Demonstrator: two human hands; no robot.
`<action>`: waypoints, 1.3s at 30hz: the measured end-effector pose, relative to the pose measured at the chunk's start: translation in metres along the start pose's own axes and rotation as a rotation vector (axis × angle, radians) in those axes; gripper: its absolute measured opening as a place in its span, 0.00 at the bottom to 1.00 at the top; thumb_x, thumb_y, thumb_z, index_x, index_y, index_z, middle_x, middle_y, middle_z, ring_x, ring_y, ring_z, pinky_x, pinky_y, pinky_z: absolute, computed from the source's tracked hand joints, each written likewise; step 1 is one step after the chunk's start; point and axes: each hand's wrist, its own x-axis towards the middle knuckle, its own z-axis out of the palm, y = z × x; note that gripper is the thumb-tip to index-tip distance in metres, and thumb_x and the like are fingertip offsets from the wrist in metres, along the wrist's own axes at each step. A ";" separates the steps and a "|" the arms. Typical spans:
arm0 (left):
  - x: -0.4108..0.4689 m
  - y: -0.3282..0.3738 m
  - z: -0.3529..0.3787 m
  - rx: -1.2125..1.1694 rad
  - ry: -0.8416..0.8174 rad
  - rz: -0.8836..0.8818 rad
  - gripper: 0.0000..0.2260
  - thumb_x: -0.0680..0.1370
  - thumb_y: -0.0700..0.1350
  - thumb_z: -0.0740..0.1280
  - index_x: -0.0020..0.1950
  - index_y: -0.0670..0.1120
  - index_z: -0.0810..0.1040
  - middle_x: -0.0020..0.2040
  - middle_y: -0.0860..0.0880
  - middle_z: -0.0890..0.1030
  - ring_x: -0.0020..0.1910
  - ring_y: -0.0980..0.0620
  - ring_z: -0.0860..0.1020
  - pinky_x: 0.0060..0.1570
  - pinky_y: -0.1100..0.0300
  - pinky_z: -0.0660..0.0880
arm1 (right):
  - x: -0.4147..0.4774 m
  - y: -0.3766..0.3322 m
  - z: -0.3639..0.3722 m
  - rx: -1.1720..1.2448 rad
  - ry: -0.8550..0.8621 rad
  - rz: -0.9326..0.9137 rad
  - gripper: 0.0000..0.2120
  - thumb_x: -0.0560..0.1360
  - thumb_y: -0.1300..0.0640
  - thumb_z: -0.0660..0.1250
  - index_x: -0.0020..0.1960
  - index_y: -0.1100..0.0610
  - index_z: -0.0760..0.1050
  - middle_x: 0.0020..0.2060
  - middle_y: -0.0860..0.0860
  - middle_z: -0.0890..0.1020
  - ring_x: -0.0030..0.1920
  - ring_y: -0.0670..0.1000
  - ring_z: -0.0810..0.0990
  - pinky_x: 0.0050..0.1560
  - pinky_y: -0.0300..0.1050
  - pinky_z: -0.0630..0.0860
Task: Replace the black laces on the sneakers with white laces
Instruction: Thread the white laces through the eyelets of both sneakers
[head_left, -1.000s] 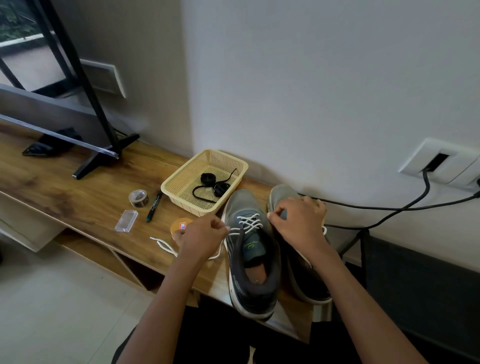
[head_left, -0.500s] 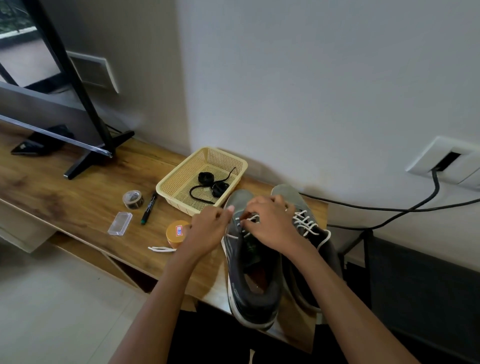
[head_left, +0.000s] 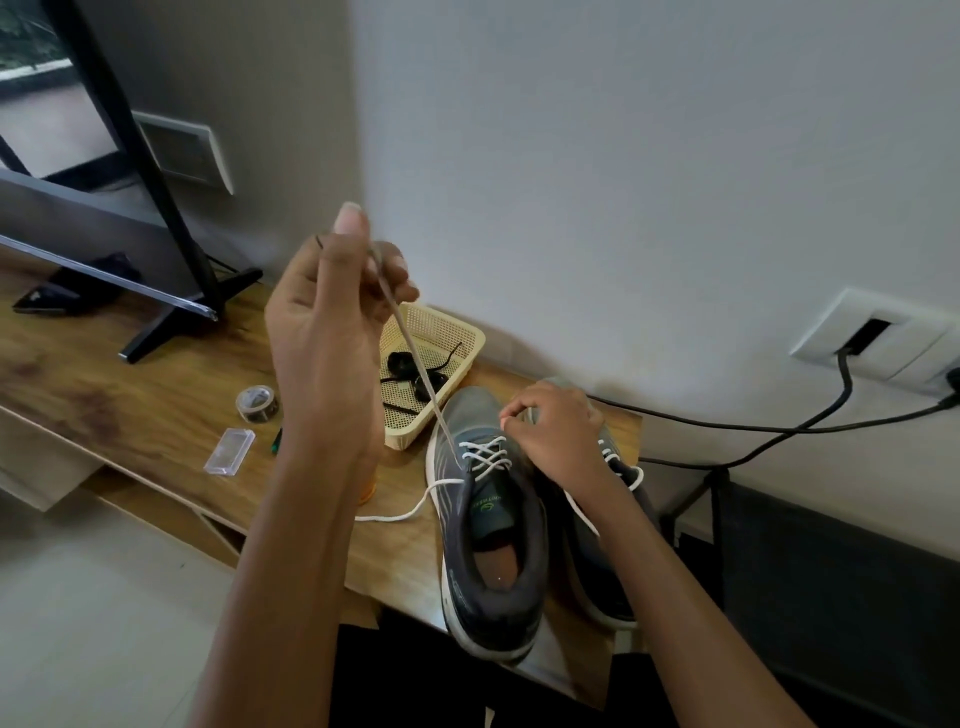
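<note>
Pinching a white lace tight above the gray shoe in the left hand, with the right hand curled at its front, grip hard to tell

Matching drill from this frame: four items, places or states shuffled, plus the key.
1 black laces
2 white lace
3 tape roll
4 right hand

a lying on the wooden table
b at the toe end of the grey sneakers
c in the yellow basket
d pinched in the raised left hand

Pairs: 1-c, 2-d, 3-a, 4-b
</note>
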 end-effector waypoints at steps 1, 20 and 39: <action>-0.001 0.004 0.003 -0.009 -0.032 0.017 0.14 0.80 0.45 0.59 0.34 0.48 0.72 0.30 0.56 0.76 0.33 0.58 0.74 0.43 0.61 0.72 | 0.000 0.000 0.000 -0.011 0.000 -0.001 0.05 0.74 0.56 0.66 0.43 0.50 0.80 0.55 0.43 0.78 0.63 0.51 0.65 0.58 0.47 0.53; -0.064 -0.104 -0.038 1.404 -0.215 -0.254 0.05 0.76 0.52 0.67 0.51 0.57 0.80 0.48 0.57 0.81 0.54 0.55 0.75 0.59 0.56 0.56 | -0.029 0.006 -0.008 -0.346 -0.220 0.019 0.07 0.76 0.52 0.65 0.49 0.51 0.81 0.50 0.48 0.81 0.59 0.51 0.74 0.65 0.54 0.54; -0.077 -0.130 -0.034 1.577 -0.342 -0.227 0.07 0.78 0.49 0.65 0.51 0.52 0.82 0.77 0.55 0.56 0.75 0.46 0.43 0.69 0.41 0.36 | -0.031 0.004 -0.014 -0.280 -0.241 0.070 0.03 0.74 0.50 0.68 0.42 0.47 0.78 0.56 0.47 0.76 0.67 0.54 0.63 0.68 0.56 0.50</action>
